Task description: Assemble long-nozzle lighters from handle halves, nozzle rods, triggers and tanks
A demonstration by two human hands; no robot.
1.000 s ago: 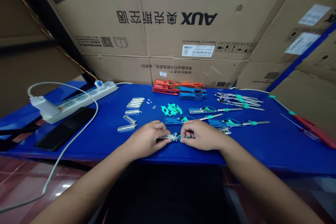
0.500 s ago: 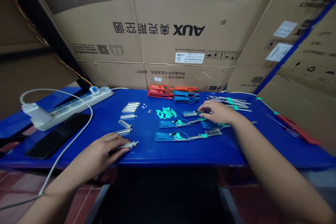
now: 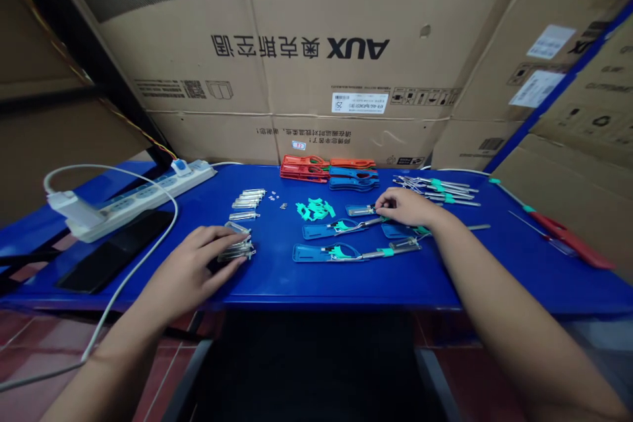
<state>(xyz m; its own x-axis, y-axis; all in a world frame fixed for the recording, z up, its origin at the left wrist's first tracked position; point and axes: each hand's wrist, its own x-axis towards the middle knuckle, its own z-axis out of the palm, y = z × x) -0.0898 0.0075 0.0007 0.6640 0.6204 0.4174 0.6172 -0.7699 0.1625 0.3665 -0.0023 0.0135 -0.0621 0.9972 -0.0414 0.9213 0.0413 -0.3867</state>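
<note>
My left hand (image 3: 210,257) curls round clear-and-metal cylinders (image 3: 238,249) at the near end of a loose column of similar ones (image 3: 244,215). Over on the right, my right hand (image 3: 403,206) has its fingertips pinched at the right end of a blue plastic shell (image 3: 361,210), which has a clear piece in it; what the fingertips grip is too small to name. Nearer the front edge lie two blue shells (image 3: 309,254) with green parts, wires and metal rods. Another blue shell (image 3: 391,231) is partly under my right wrist.
Green pieces (image 3: 315,209) lie mid-table. Red shells (image 3: 302,168) and blue shells (image 3: 352,178) are stacked behind. Metal rods (image 3: 452,191) and a red-handled tool (image 3: 573,237) lie right; a power strip (image 3: 143,201) and black phone (image 3: 116,250) left.
My left hand has moved up the table with its cylinder, to the other cylinders. My right hand has shifted slightly and stays at the blue shell's right end.
</note>
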